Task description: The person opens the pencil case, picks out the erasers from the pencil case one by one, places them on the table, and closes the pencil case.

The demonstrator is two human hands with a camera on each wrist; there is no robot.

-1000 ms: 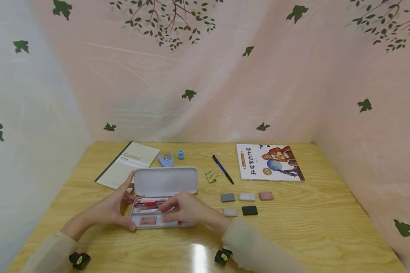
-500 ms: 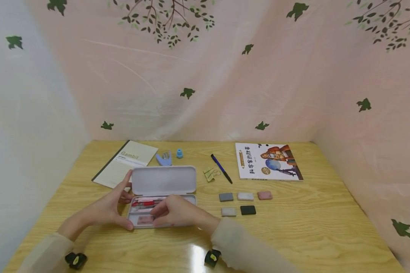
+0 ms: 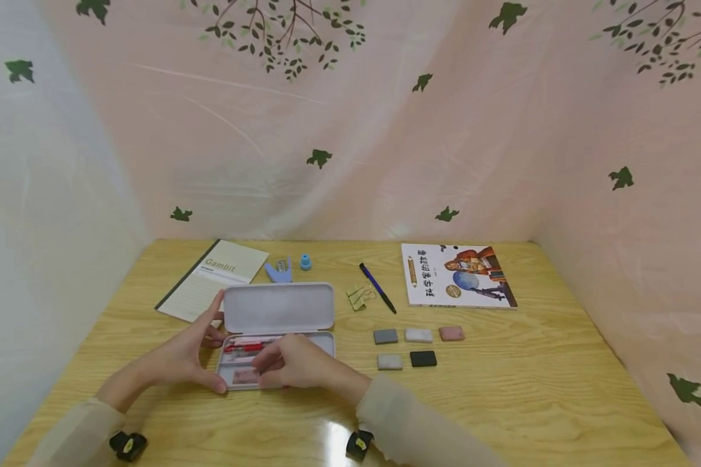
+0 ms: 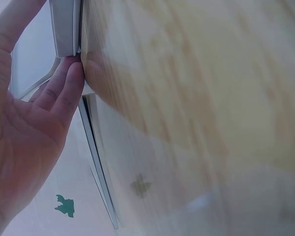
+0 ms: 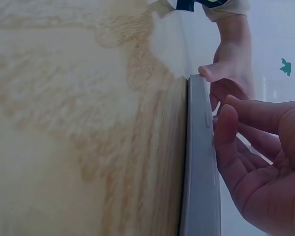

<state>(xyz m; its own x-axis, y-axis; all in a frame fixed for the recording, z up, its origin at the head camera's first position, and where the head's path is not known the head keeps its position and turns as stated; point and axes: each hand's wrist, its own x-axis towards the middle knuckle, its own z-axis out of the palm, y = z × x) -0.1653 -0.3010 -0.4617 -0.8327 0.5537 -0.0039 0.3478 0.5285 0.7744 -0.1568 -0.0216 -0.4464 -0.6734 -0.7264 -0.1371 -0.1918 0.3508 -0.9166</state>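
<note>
A light-coloured pencil case lies with its lid up. My left hand holds its left end, thumb at the front corner and fingers near the hinge; the left wrist view shows fingertips against the case. Red and pink pens fill the rear compartment. In the front compartment lies a pink eraser. Over it, my right hand has bent fingers at the eraser's right end. In the right wrist view, thumb and fingertips are close together behind the case wall; whether they grip the eraser is hidden.
Right of the case lie several erasers, among them a black one and a pink one. Behind are a notebook, blue compass-like tool, small blue item, binder clip, pen and book.
My right hand has moved left inside the case, from the middle of the front compartment to the pink eraser's right end. The left hand keeps its hold; the view has shifted slightly.
</note>
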